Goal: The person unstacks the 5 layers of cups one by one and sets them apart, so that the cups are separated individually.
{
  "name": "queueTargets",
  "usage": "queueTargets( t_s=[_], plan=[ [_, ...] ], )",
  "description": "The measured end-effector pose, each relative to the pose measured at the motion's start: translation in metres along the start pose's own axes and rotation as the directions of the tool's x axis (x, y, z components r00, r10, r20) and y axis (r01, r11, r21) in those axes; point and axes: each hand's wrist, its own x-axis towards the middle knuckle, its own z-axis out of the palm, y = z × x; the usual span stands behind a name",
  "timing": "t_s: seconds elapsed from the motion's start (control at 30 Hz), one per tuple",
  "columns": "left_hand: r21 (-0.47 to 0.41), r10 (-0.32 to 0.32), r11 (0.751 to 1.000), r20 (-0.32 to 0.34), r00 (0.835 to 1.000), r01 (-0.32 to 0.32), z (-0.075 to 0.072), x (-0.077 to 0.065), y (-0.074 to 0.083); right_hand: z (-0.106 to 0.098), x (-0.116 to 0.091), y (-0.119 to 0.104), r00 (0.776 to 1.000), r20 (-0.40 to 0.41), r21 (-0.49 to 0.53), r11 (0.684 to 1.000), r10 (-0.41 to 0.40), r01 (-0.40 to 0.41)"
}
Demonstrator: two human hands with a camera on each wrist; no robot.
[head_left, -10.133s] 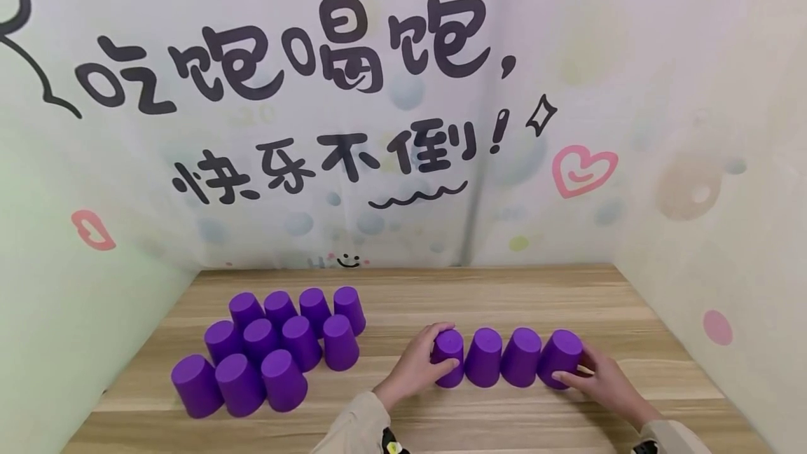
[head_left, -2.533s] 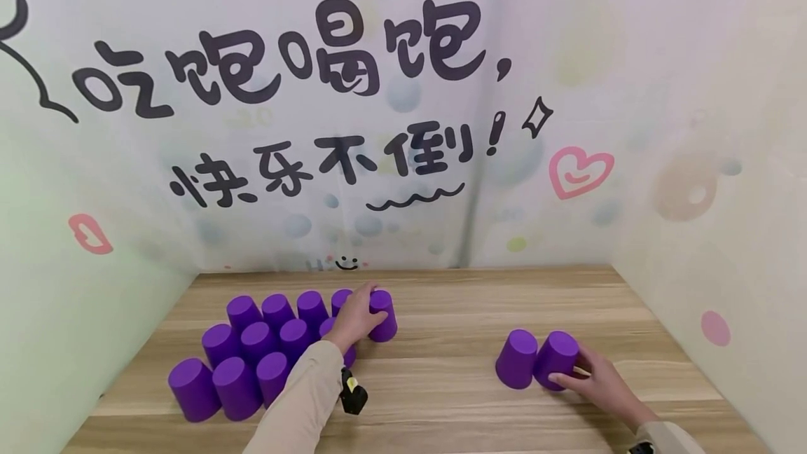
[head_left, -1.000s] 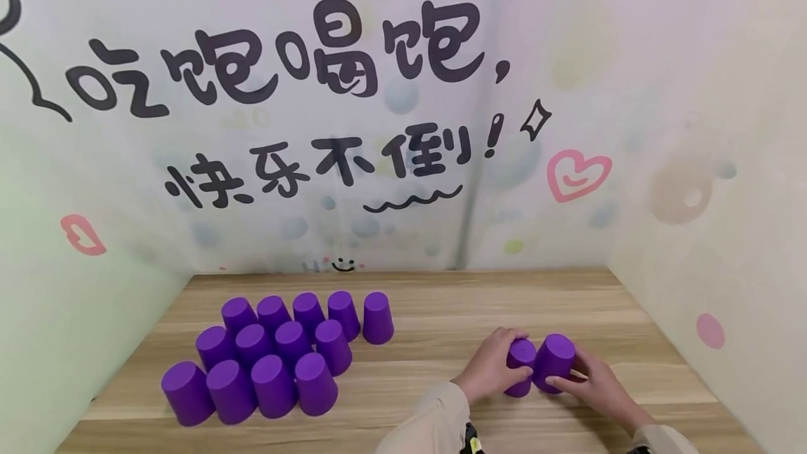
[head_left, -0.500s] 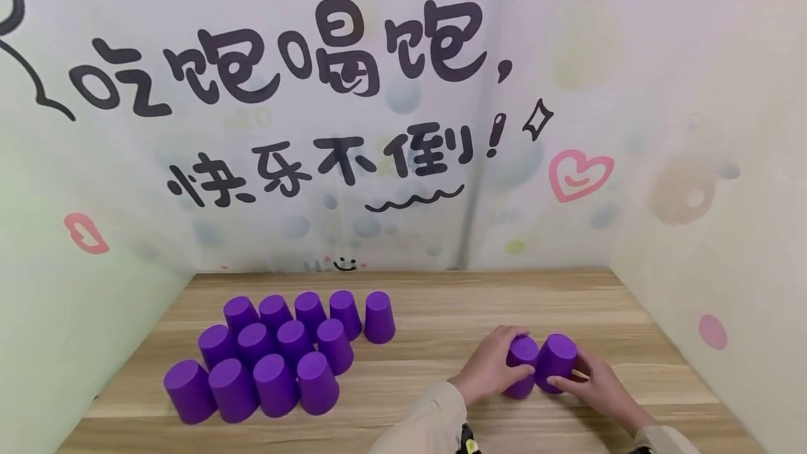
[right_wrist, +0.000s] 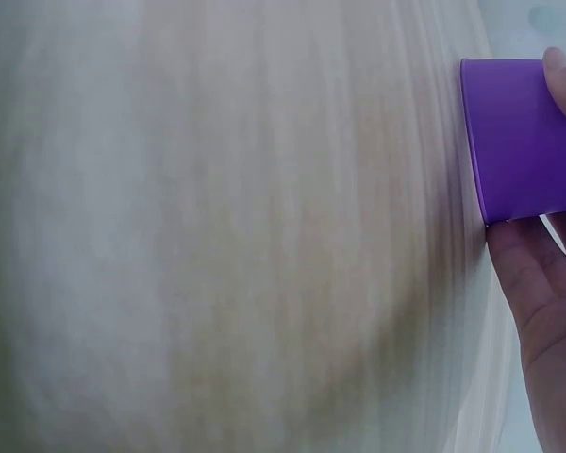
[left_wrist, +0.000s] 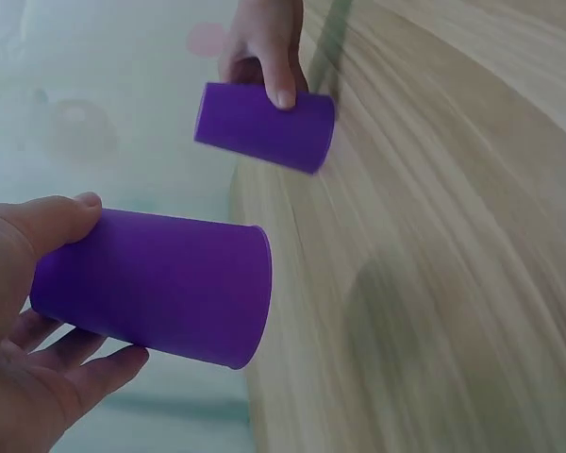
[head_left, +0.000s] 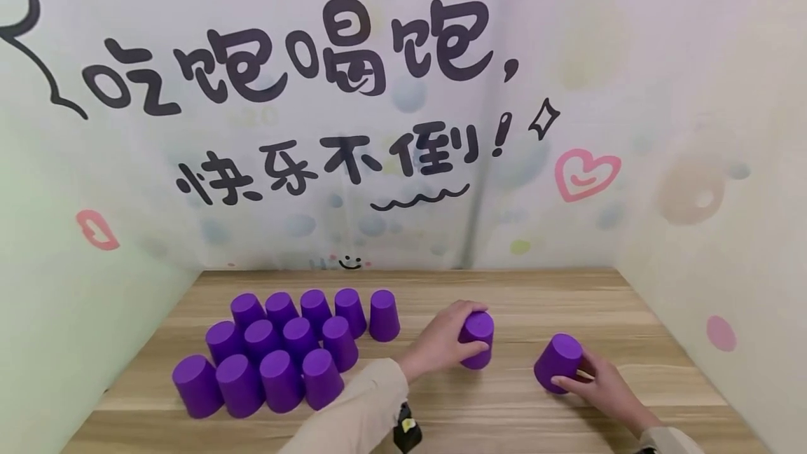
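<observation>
My left hand [head_left: 443,339] grips an upside-down purple cup [head_left: 479,340] between thumb and fingers, midway across the table. In the left wrist view that cup [left_wrist: 160,283] is off the wood, its shadow falling to one side. At the right, my right hand [head_left: 604,382] holds another upside-down purple cup [head_left: 558,364] by its side. The right wrist view shows this cup [right_wrist: 524,137] with its rim at the table surface, thumb on one side and fingers on the other. A gap separates the two held cups.
Several upside-down purple cups [head_left: 260,342] stand in three rows on the left of the wooden table [head_left: 441,412]. The back row's rightmost cup [head_left: 384,315] is slightly apart. A printed backdrop [head_left: 340,111] rises behind, with side walls left and right.
My left hand has lifted its cup away from beside the right-hand cup and carried it leftward and back. Over the longer span, the right-hand row shrank and the left group grew. The right hand stays put.
</observation>
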Motion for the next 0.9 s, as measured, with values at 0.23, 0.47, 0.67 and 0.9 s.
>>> queueTargets(
  t_s=[0.23,0.47,0.67,0.9],
  plan=[
    [0.06,-0.056,0.997,0.067,0.996,0.052,-0.042,-0.021,-0.017,0.0,-0.001,-0.001,1.0,-0.001,-0.008,1.0,0.003,-0.003],
    [0.039,-0.134,0.991,0.089,0.987,0.131,-0.077,-0.042,-0.047,-0.002,0.0,-0.004,0.999,0.015,-0.005,0.999,0.042,-0.042],
    [0.039,-0.171,0.985,0.088,0.981,0.168,-0.089,-0.054,-0.069,-0.003,0.001,-0.004,0.999,0.011,-0.012,0.999,0.041,-0.04],
    [0.054,-0.222,0.975,0.109,0.969,0.217,-0.089,-0.062,-0.081,-0.002,0.0,-0.002,1.0,0.01,-0.009,1.0,0.026,-0.026]
  ],
)
